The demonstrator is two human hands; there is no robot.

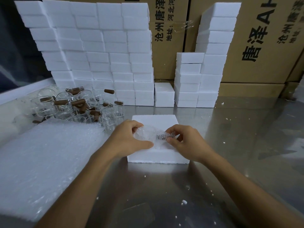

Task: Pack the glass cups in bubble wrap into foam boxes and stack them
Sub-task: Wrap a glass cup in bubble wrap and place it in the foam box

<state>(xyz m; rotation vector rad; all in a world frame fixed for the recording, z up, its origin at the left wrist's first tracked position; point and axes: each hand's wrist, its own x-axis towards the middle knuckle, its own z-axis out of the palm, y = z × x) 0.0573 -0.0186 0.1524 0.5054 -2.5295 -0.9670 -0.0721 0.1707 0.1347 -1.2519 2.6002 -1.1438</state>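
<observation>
A white foam box [156, 120] lies on the steel table in front of me. Over its top I hold a glass cup wrapped in bubble wrap [148, 134], its brown handle showing through the wrap on the right. My left hand [130, 137] grips the wrapped cup body with curled fingers and thumb. My right hand [184, 140] pinches the wrapped handle end. Whether the cup sits inside the box or just above it is hidden by my hands.
A pile of bare glass cups with brown handles [70, 104] lies at the left back. A stack of bubble wrap sheets [46, 155] covers the left front. Walls of stacked foam boxes [98, 51] stand behind, with another stack [212, 63] against cardboard cartons [263, 46].
</observation>
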